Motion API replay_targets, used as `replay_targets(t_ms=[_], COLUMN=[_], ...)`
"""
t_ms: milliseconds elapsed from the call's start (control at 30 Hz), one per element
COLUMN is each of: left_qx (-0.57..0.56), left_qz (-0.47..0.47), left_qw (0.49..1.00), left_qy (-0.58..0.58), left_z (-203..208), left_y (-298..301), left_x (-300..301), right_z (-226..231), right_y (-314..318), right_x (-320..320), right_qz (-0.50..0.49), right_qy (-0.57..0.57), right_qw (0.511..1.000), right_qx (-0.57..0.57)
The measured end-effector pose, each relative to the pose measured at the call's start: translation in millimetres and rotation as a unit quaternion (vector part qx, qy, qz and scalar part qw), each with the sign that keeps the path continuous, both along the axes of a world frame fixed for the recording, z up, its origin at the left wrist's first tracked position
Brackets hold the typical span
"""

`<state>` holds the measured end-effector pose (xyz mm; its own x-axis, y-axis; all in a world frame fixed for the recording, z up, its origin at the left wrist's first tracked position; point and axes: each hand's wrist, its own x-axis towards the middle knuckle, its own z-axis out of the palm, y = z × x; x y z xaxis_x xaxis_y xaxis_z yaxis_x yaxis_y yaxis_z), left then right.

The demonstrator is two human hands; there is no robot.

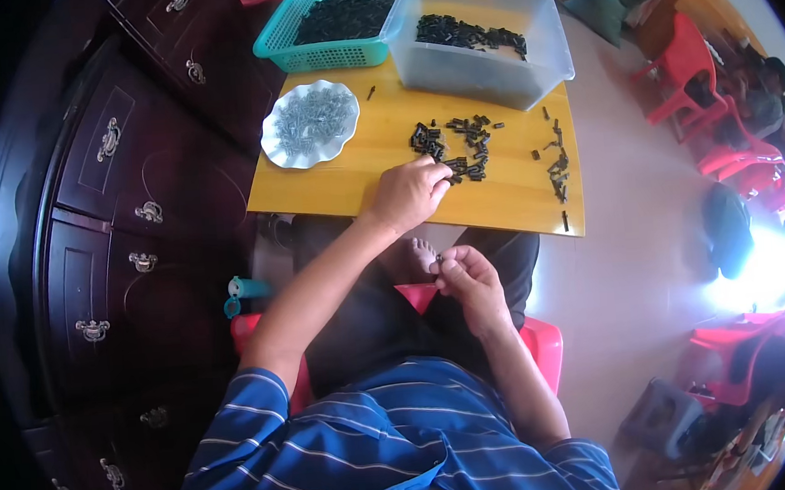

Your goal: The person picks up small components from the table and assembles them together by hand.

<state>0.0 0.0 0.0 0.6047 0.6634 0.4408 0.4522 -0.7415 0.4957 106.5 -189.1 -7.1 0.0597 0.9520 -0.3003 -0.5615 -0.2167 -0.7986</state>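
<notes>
My left hand rests at the near edge of the yellow table, its fingers curled and pinched together at a loose pile of small black tube-like pieces. Whatever those fingertips hold is hidden. Over my lap, below the table edge, my right hand pinches a small dark piece between thumb and forefinger. To the left of the pile is a white scalloped plate full of small clear pieces. A line of slim black pieces lies along the table's right side.
At the back of the table stand a green basket and a clear plastic bin, both holding black pieces. Dark wooden drawers rise on the left. Red chairs stand on the right. A teal bottle is by my left side.
</notes>
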Motion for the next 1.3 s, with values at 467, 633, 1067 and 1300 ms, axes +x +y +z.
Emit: replay_targets(t_ms=[467, 633, 1067, 1300], left_qx=[0.074, -0.028, -0.062, -0.197], left_qz=[-0.05, -0.083, -0.069, -0.091], left_qw=[0.996, 0.988, 0.987, 0.961], left_qy=[-0.002, -0.13, -0.128, -0.171], left_z=[0.1, 0.0, -3.3, 1.2], left_y=[-12.4, -17.7, -21.2, -26.8], left_x=[-27.3, -37.7, -27.3, -24.7], right_z=[-2.8, -2.5, -19.8, -22.0], right_y=[8.7, 14.7, 31.5, 20.0], right_x=[-4.7, -5.0, -2.0, 2.0], right_qz=[-0.027, -0.035, -0.056, -0.064], right_qy=[-0.019, -0.03, -0.039, -0.032], right_qw=[0.999, 0.998, 0.997, 0.997], right_qx=[-0.018, -0.031, -0.037, -0.037])
